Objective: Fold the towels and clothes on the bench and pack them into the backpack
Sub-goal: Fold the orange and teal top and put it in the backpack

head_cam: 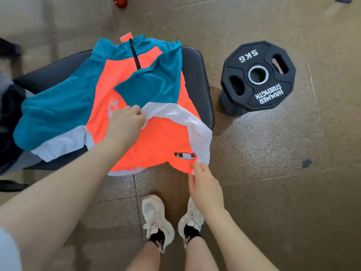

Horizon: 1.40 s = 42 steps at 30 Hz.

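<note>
An orange, teal and white zip-neck shirt (160, 137) lies spread on the black bench (197, 75), its right sleeve folded inward across the chest. My left hand (125, 124) pinches the white edge of that folded side near the shirt's middle. My right hand (205, 184) pinches the white hem at the shirt's lower right corner, which hangs off the bench's near edge. A dark bag (9, 122), perhaps the backpack, shows only partly at the left edge.
A stack of black 5 kg weight plates (257, 75) stands on the floor right of the bench. My feet in white shoes (156, 218) stand on the brown tiled floor just before the bench. A red object (120, 1) lies at the top edge.
</note>
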### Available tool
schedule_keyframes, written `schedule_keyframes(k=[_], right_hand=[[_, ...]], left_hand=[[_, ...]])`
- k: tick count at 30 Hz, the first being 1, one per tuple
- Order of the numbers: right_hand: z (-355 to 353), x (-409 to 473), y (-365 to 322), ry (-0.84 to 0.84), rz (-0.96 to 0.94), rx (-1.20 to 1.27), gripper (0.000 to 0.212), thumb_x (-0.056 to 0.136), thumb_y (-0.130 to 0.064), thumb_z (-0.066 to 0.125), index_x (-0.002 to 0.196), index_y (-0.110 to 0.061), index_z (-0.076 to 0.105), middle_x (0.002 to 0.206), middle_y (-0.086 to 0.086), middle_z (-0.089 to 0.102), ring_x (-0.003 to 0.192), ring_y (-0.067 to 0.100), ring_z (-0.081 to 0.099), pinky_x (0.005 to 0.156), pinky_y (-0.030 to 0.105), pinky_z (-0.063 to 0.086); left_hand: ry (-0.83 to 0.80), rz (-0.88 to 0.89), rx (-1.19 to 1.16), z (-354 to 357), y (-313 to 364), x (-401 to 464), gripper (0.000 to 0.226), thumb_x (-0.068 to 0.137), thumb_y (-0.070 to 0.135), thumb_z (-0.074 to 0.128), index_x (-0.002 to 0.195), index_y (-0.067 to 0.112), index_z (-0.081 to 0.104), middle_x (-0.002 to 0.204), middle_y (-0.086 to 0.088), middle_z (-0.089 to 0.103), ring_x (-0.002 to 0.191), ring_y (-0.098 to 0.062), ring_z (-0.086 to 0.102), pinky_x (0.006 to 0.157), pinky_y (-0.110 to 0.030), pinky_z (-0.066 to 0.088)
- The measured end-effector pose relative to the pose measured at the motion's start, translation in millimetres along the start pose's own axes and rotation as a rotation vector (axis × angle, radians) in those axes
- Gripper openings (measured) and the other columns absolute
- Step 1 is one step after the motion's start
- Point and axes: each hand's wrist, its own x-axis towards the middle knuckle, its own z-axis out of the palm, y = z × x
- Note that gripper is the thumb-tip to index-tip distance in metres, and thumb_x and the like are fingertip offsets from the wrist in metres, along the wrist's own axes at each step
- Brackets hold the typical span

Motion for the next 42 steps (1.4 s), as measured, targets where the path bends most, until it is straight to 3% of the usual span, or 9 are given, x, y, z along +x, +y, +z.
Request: schedule_keyframes(k=[3,8,12,16,25,28,34,37,42], right_hand=[[-8,-7,30,0.008,0.029,0.079,0.024,0.096,-0.018,0.04,0.116,-0.014,0.054,0.122,0.003,0.052,0.106,0.025,0.056,0.082,0.035,0.042],[-25,25,42,0.215,0.014,0.285,0.02,0.095,-0.01,0.045,0.11,-0.01,0.058,0.114,0.005,0.054,0.104,0.017,0.053,0.08,0.015,0.031],[-36,58,9,0.399,-0.151,0.29,0.018,0.092,-0.01,0.052,0.108,-0.009,0.059,0.114,0.008,0.052,0.097,0.024,0.055,0.078,0.024,0.038],[-31,89,-14,0.529,-0.228,-0.125,0.046,0.076,-0.027,0.07,0.115,-0.007,0.058,0.108,0.014,0.061,0.095,0.036,0.057,0.074,0.041,0.048],[-39,98,-15,0.667,-0.281,-0.357,0.024,0.088,-0.032,0.06,0.088,-0.011,0.05,0.084,0.006,0.061,0.069,0.029,0.065,0.045,0.026,0.026],[-21,85,-21,0.824,-0.39,-0.517,0.032,0.062,-0.019,0.079,0.078,-0.016,0.051,0.07,0.0,0.06,0.033,0.016,0.051,0.034,0.016,0.017],[7,70,-3,0.438,-0.619,-0.074,0.026,0.078,-0.024,0.059,0.1,-0.01,0.062,0.097,0.005,0.061,0.066,0.028,0.063,0.056,0.035,0.05],[1,64,27,0.445,-0.474,0.209,0.008,0.084,-0.024,0.054,0.083,-0.017,0.059,0.078,-0.004,0.06,0.063,0.015,0.059,0.063,0.034,0.048],[13,74,60,0.332,-0.08,0.388,0.011,0.088,-0.017,0.06,0.099,-0.016,0.058,0.088,-0.005,0.061,0.084,0.013,0.057,0.076,0.029,0.044]], left_hand=[[0.051,-0.296,-0.199,8,16,-16,0.024,0.075,-0.007,0.053,0.097,-0.002,0.062,0.103,-0.023,0.055,0.1,-0.042,0.051,0.078,-0.047,0.04],[0.198,-0.918,-1.018,13,55,0,0.044,0.09,0.019,0.052,0.126,0.002,0.036,0.091,-0.001,0.053,0.081,-0.019,0.052,0.068,-0.026,0.039],[0.301,-1.016,-0.961,28,42,19,0.077,0.079,0.037,0.062,0.132,-0.007,0.027,0.123,-0.025,0.053,0.115,-0.037,0.05,0.097,-0.046,0.041],[0.305,-1.116,-1.124,17,30,39,0.059,0.083,0.038,0.064,0.114,-0.01,0.05,0.105,-0.016,0.06,0.103,-0.029,0.058,0.079,-0.034,0.043],[0.602,-0.763,-1.729,-6,-11,67,0.01,0.093,0.007,0.044,0.092,0.015,0.05,0.086,-0.003,0.056,0.074,-0.015,0.056,0.063,-0.027,0.05],[0.755,-0.643,-1.283,-4,-22,63,0.019,0.091,0.007,0.046,0.109,0.004,0.05,0.109,-0.014,0.056,0.099,-0.025,0.054,0.09,-0.036,0.042],[0.475,-0.645,-0.594,19,-31,40,0.062,0.082,0.01,0.063,0.133,-0.005,0.031,0.136,-0.028,0.036,0.124,-0.04,0.036,0.101,-0.039,0.027],[0.758,-0.431,-0.396,31,-7,13,0.054,0.08,0.017,0.06,0.128,-0.001,0.042,0.133,-0.023,0.04,0.121,-0.037,0.038,0.102,-0.04,0.025],[0.498,-0.188,-1.217,78,80,-54,0.015,0.091,0.009,0.048,0.087,0.022,0.054,0.083,0.001,0.062,0.073,-0.009,0.059,0.064,-0.023,0.046]])
